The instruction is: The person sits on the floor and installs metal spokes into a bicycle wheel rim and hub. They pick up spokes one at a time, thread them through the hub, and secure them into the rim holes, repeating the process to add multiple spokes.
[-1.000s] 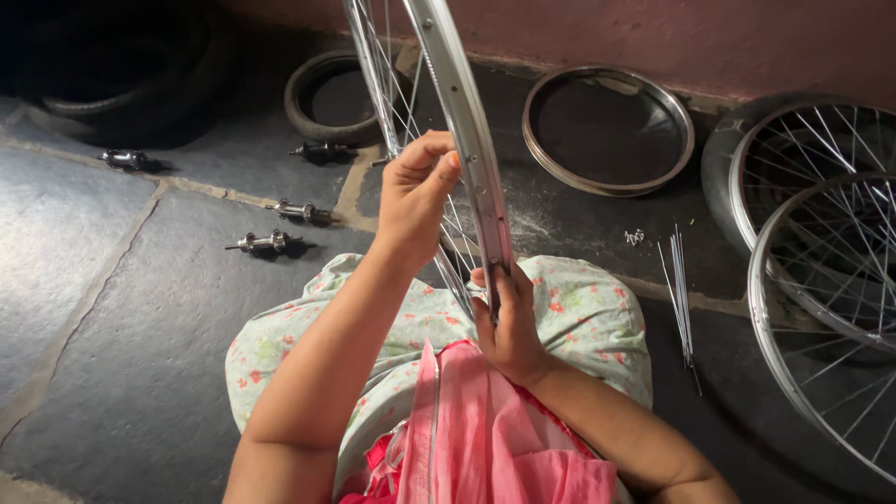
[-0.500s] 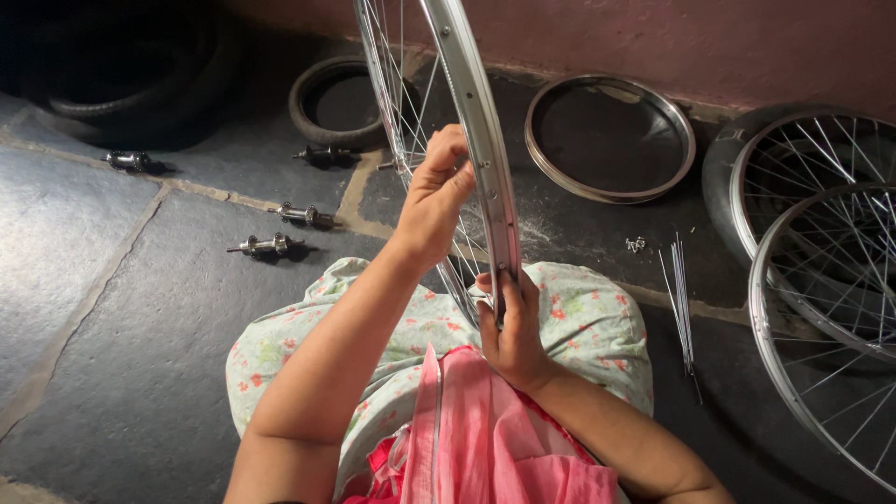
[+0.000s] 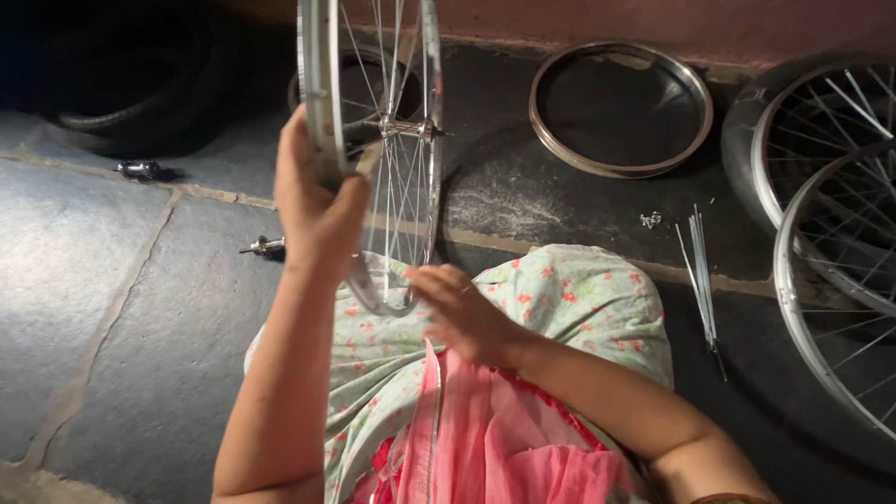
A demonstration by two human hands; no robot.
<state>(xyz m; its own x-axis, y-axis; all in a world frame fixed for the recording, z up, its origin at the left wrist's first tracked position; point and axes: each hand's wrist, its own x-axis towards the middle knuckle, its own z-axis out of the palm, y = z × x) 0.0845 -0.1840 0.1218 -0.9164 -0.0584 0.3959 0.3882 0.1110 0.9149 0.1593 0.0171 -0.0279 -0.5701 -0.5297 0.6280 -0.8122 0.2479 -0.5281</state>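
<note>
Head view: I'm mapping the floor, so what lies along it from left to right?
Black tyre → axle hub → held spoked wheel → bare rim → loose spokes → stacked wheels.

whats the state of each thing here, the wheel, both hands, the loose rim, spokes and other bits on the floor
spoked wheel: upright over the lap, hub fitted
left hand: gripping the wheel's rim
right hand: at the rim's bottom, blurred
bare rim: flat on the floor, no spokes
loose spokes: bundled on the floor
two spoked wheels: lying overlapped at the right
hub axles: lying loose on the slabs
tyre: in shadow, top left
</note>
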